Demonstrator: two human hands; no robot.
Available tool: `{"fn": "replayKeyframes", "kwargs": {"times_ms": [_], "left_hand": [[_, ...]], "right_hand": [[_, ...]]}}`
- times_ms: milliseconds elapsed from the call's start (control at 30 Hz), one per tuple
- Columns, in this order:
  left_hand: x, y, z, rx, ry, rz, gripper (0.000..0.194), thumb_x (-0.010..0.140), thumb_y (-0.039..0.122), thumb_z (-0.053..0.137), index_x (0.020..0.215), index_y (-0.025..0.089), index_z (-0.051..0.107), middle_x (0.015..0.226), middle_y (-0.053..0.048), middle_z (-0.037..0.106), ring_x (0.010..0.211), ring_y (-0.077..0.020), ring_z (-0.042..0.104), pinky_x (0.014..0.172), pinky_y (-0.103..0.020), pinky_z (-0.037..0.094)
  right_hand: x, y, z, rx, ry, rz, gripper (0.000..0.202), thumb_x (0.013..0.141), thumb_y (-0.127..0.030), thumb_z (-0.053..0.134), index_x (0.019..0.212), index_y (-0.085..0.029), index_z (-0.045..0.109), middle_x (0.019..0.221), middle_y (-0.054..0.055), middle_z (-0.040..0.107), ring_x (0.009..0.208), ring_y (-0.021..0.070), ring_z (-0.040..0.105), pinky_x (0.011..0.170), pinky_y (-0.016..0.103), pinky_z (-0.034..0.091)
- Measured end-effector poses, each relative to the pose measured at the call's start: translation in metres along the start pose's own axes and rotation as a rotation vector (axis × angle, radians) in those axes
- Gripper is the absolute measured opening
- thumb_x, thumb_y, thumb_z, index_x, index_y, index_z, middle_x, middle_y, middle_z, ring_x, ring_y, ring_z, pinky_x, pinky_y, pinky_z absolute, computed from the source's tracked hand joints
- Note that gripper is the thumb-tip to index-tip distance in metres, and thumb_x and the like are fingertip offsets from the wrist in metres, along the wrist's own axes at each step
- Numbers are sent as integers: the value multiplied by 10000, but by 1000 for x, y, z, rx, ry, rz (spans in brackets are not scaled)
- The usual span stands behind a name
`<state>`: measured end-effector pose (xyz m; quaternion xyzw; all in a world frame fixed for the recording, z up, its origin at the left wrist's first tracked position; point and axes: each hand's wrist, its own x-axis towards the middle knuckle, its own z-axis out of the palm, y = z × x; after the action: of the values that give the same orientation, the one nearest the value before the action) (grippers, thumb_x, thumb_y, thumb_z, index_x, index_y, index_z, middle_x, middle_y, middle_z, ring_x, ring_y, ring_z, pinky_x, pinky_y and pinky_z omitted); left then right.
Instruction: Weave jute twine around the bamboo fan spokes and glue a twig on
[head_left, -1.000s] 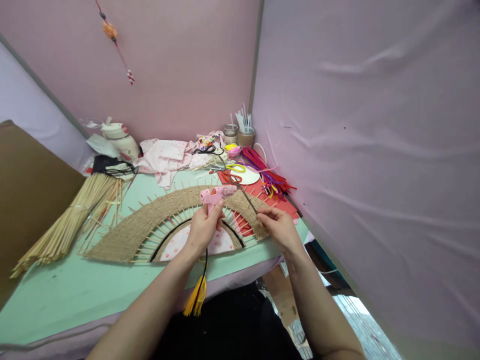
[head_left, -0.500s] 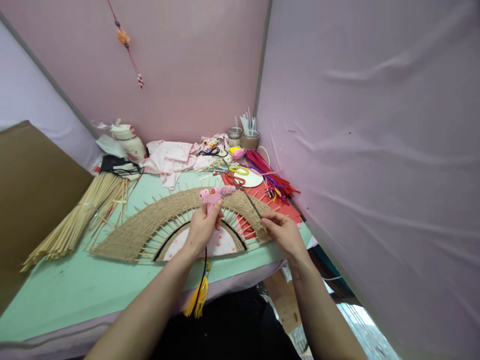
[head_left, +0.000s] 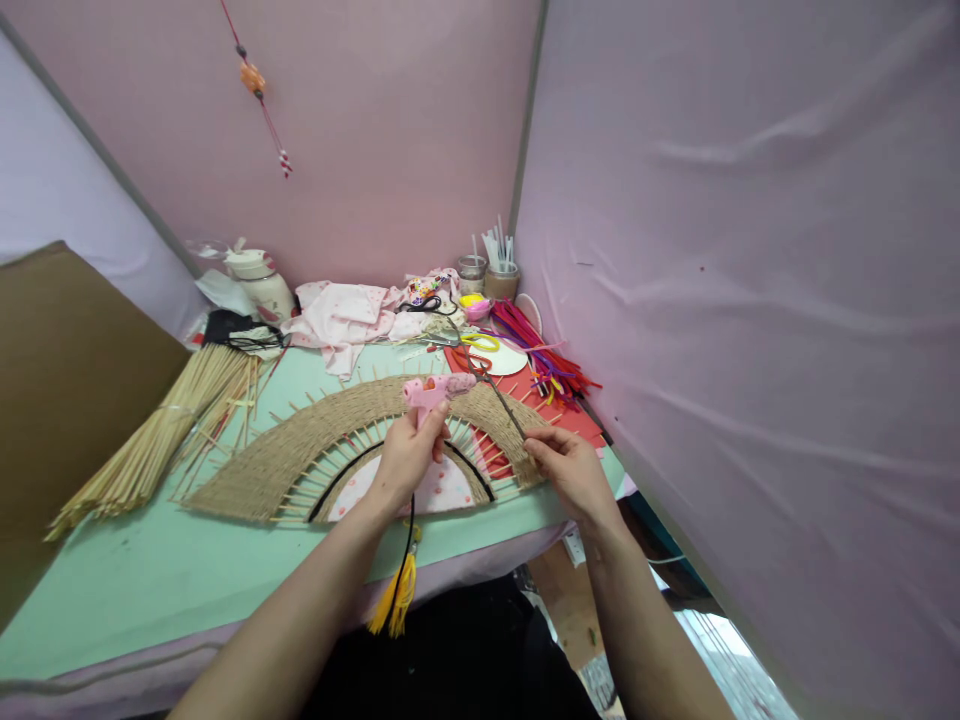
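My left hand is closed round the handle of a pink glue gun, whose nozzle points right. Between the fingertips of my right hand is the lower end of a thin dark twig, slanting up and left. The nozzle is at the twig; whether they touch I cannot tell. Under both hands lies a large fan of sticks and twine, with a dotted fabric half-circle edged in black cord at its base. A yellow tassel hangs over the table edge on a black cord.
A bundle of thin wooden sticks lies at the left. Pink cloth, a bottle, yellow-handled scissors and red and purple pipe cleaners line the back. Glue sticks stand in a jar. A wall bounds the right.
The glue gun has shifted slightly to the right along the twig. Both hands keep their holds, and the fan has not moved.
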<state>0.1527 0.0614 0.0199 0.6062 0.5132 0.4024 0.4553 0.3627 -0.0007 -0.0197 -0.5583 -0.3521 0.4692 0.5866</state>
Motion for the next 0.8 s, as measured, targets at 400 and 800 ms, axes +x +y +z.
{"fn": "replayKeyframes", "kwargs": {"times_ms": [400, 800], "left_hand": [[11, 1, -7, -38, 111, 42, 455, 831, 579, 516, 718, 151, 623, 495, 24, 533, 430, -107, 477, 505, -248, 391], [18, 3, -14, 26, 115, 58, 472, 837, 595, 491, 660, 169, 590, 463, 26, 517, 430, -114, 491, 506, -247, 396]], "right_hand": [[-1, 2, -1, 1, 8, 8, 317, 605, -401, 808, 806, -175, 717, 625, -23, 615, 543, 90, 455, 539, 241, 338], [-5, -5, 3, 25, 19, 17, 308, 562, -377, 814, 765, -173, 708, 588, -32, 589, 539, 93, 449, 529, 240, 339]]}}
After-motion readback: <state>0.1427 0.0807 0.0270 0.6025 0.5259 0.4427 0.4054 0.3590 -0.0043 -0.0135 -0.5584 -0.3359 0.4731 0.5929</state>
